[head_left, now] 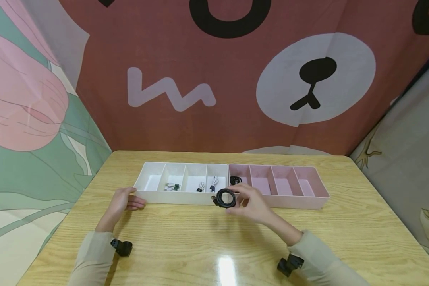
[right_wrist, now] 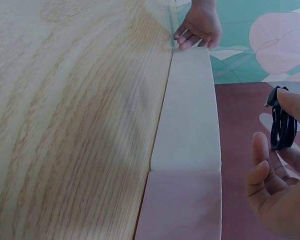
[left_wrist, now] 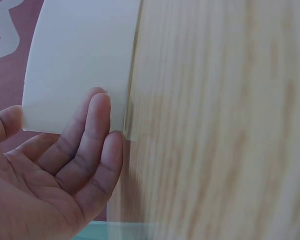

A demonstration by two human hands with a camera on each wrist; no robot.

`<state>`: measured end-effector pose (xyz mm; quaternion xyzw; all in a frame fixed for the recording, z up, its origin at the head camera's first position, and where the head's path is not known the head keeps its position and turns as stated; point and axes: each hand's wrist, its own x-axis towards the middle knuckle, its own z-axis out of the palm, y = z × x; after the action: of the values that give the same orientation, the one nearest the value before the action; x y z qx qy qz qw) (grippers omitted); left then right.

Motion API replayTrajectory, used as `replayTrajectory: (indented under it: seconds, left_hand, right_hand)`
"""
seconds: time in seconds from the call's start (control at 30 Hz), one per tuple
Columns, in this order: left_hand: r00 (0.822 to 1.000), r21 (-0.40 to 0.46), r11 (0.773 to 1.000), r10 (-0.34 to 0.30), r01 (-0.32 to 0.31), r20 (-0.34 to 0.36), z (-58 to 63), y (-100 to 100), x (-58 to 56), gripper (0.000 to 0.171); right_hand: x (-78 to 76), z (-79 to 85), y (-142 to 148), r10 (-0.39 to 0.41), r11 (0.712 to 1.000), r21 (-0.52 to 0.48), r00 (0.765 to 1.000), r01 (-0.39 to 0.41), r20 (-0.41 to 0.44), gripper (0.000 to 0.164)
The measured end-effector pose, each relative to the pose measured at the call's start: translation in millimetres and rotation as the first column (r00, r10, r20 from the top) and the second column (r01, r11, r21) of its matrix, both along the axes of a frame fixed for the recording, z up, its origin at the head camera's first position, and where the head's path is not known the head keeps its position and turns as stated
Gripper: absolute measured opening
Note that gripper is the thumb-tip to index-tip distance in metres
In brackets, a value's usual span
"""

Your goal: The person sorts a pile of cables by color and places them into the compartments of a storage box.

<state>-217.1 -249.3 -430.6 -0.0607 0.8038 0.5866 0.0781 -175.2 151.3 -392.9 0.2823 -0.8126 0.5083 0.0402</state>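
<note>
My right hand (head_left: 252, 204) pinches a coiled black cable (head_left: 222, 204) between thumb and fingers, above the front edge where two divided boxes meet. The right wrist view also shows this cable (right_wrist: 291, 131), its metal plug sticking out at the top. At the left end of the white box (head_left: 178, 198) rests my left hand (head_left: 121, 200). Up close in the left wrist view, its loosely extended fingers (left_wrist: 92, 135) touch the box's front wall, and the thumb lies by the rim. Another black cable (head_left: 235, 180) lies in the leftmost compartment of the pink box (head_left: 293, 201).
Inside the white box, white cables (head_left: 214, 181) with dark ties occupy the rightmost compartment, a smaller bundle (head_left: 200, 186) the one beside it, and green-tied pieces (head_left: 172, 186) the second from left. Both boxes stand end to end on the wooden table (head_left: 186, 246), before a printed cloth (head_left: 200, 131).
</note>
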Motion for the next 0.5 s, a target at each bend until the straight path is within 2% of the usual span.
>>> replayTrajectory:
  seconds: [0.23, 0.5]
  left_hand:
    - [1.000, -0.011, 1.000, -0.009, 0.009, -0.018, -3.1, -1.3, -0.4, 0.045]
    - [1.000, -0.015, 1.000, -0.006, 0.006, -0.013, -2.2, -0.7, -0.2, 0.045]
  right_hand:
    - [-3.1, 1.9, 5.9, -0.030, 0.999, 0.034, 0.999, 0.032, -0.035, 0.054]
    - [-8.4, 1.6, 12.4, -0.071, 0.997, 0.003, 0.996, 0.072, -0.061, 0.052]
